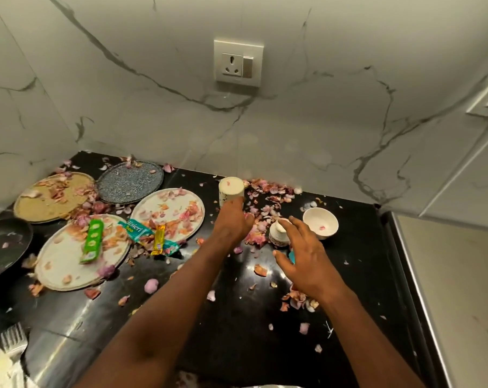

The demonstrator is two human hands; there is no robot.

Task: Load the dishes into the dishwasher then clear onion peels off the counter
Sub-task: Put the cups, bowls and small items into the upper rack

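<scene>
A tall white cup [231,191] far on the peel-strewn counter [237,317] is being gripped by the left hand [231,219]. A small cup [279,233] is being approached by the open right hand [304,256]; both are best lifted upright.

Dim warm light, glare on the glossy black counter [237,317], wide-angle bending at blurred edges.

A tall white cup [231,191] stands upright on the black table [237,317], touching the left hand's fingers [235,204]. A smaller white cup [279,233] sits just under the right hand's fingers [289,228]; a white bowl [320,223] stands just right of them. Four peel-strewn plates lie well left of both: tan [52,198], grey speckled [129,182], and two cream [168,212] [81,252]. Pink onion peels [268,191] are scattered all around.
</scene>
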